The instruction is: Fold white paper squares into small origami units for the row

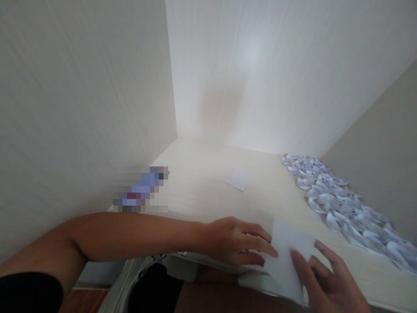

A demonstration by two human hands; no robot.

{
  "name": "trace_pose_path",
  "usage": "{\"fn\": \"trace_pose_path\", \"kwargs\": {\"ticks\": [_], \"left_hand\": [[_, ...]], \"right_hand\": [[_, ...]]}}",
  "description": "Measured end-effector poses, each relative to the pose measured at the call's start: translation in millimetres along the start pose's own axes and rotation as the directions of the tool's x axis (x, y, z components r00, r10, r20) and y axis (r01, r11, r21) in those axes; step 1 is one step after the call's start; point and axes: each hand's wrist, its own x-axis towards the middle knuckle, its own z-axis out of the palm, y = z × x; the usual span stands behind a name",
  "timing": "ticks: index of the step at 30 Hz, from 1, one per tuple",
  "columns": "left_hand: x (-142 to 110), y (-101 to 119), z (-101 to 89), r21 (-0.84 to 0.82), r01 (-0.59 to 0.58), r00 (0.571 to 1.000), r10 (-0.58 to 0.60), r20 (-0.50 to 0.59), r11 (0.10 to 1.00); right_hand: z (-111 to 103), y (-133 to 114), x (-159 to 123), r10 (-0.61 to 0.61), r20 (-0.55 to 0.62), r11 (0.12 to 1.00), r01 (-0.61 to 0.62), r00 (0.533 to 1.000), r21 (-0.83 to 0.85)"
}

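Note:
A white sheet of paper [285,265] stands tilted between my two hands at the front edge of the pale tabletop. My left hand [236,241] reaches in from the left and grips its left edge, the index fingertip lying over the face and the thumb lower down. On the other side, my right hand [329,274] pinches the sheet, its thumb on the face and its fingers at the right edge. Farther back, a small white piece of paper [237,180] lies flat on the tabletop [195,182].
Many folded white paper pieces [329,198] lie overlapped in a long row along the right side. A blurred purple object [141,189] lies by the left wall [81,108]. A back wall [224,65] closes the far side. Cables [125,278] hang below the front edge.

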Motion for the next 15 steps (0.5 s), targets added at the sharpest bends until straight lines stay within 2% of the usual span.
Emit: {"fn": "trace_pose_path", "kwargs": {"ticks": [3,6,8,10,15], "left_hand": [[-2,-13,-4.0,-0.091,0.129,0.984,-0.139,-0.111,0.987],[-1,-25,-7.7,-0.232,0.183,0.932,-0.243,-0.268,0.955],[0,-31,-11.8,-0.316,0.209,0.872,-0.323,-0.368,0.925],[2,-34,-15.4,-0.389,0.242,0.814,-0.404,-0.417,0.889],[8,-37,-14.9,-0.57,0.27,0.744,-0.543,-0.388,0.776]], "right_hand": [[35,-42,12,-0.116,0.161,0.993,0.12,0.98,-0.013],[62,-63,31,-0.276,0.272,0.96,0.28,0.922,0.026],[75,-66,44,-0.327,0.312,0.944,0.326,0.892,0.059],[83,-63,52,-0.359,0.315,0.933,0.344,0.879,0.103],[86,-44,51,-0.393,0.301,0.916,0.343,0.869,0.207]]}}
